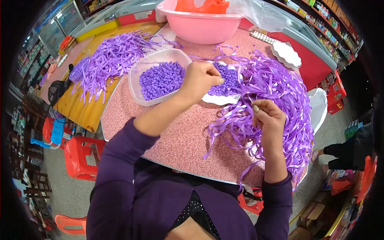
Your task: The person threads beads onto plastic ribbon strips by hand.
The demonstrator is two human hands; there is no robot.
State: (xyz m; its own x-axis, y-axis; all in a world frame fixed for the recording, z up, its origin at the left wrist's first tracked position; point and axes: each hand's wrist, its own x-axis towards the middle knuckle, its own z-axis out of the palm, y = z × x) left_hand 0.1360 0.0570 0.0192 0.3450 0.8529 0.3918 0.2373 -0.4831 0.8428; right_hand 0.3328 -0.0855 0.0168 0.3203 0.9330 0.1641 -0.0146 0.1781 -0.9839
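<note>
My left hand is closed in a pinch over the near-left part of a white scalloped plate of purple beads. Whatever lies between its fingertips is too small to make out. On the right, my right hand pinches the end of a thin purple ribbon between thumb and forefinger. Around and behind that hand spreads a large tangled heap of shiny purple ribbons, hanging over the table's right edge. A clear plastic tub holding more purple beads stands left of the plate.
A pink basin with a red bag stands at the table's back. More ribbons lie on a wooden table at left. A stack of white plates sits back right. Red stools stand below left.
</note>
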